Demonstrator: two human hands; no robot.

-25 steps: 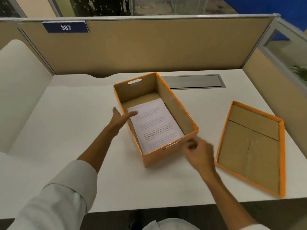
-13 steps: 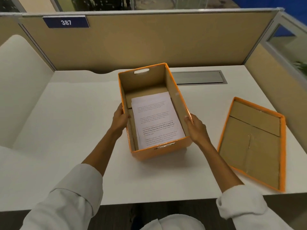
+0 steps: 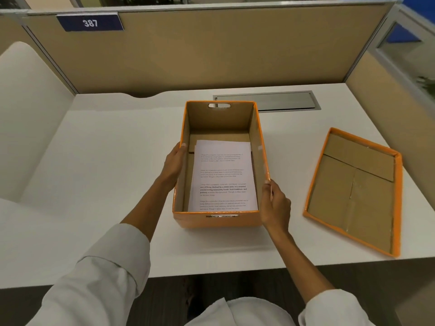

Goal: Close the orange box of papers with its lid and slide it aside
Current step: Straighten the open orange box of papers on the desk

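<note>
The orange box (image 3: 219, 221) stands open in the middle of the white desk, its long sides running straight away from me. Printed papers (image 3: 223, 177) lie flat on its floor. My left hand (image 3: 173, 164) grips the box's left wall with the thumb over the rim. My right hand (image 3: 276, 204) holds the right wall near the front corner. The orange lid (image 3: 353, 191) lies upside down on the desk to the right, apart from the box, its brown cardboard inside facing up.
A metal cable hatch (image 3: 268, 101) sits flush in the desk behind the box. Tan partition walls (image 3: 211, 50) close the back and right sides. The lid's front corner reaches close to the desk's near edge (image 3: 211, 270).
The box has turned from a slanted position to square with the desk. My right hand came from the front corner onto the right wall, and both hands now hold the box.
</note>
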